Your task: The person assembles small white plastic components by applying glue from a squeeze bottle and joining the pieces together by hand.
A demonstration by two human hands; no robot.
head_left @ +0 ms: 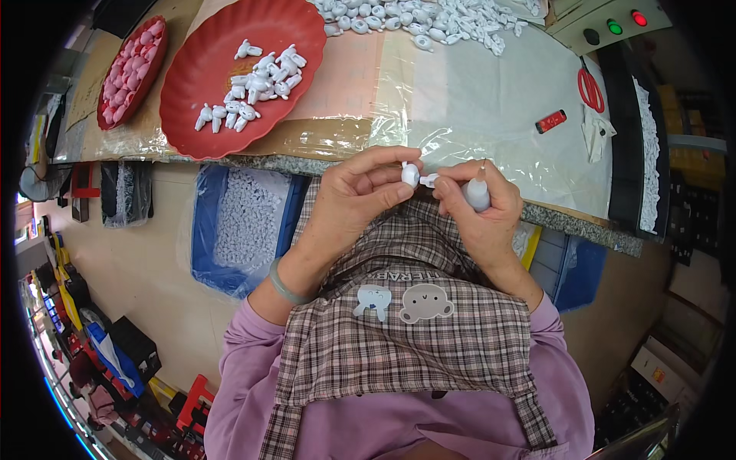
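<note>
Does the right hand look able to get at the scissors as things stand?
Probably not straight away: the right hand is full, with a bottle and a white piece. Otherwise the way over the table to the scissors looks open.

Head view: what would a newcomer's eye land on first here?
Probably the big red scalloped plate at the upper left, with glossy white figures clustered on it. Next, near the middle at the table's edge, the left hand holds a rounded white piece, while the right hand holds a smaller white piece and a small bottle. A loose heap of white pieces also stands out along the top.
</note>
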